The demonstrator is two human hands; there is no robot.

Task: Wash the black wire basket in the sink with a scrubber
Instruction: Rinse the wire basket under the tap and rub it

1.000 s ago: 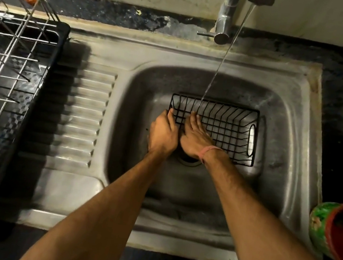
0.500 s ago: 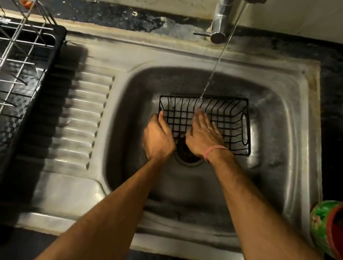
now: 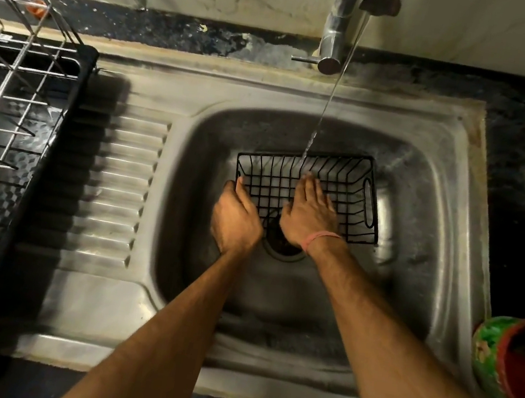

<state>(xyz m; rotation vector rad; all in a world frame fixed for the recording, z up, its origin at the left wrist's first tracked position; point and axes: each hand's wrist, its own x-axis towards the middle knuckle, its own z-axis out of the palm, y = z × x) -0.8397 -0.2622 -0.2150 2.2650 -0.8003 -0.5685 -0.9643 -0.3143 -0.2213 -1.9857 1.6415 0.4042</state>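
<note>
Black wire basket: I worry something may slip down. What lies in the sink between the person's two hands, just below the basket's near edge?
The dark round drain opening, seen in the head view between left hand and right hand.

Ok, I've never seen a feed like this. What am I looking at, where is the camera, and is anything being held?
There is no machine: these are a person's two bare hands, filmed by a camera worn on the head, looking down. The sink holds a black wire basket, with water from the tap falling onto it. The left hand grips the basket's left end. The right hand lies flat inside the basket, fingers straight. No scrubber shows. A dish rack stands to the left, and a red and green container to the right.
</note>
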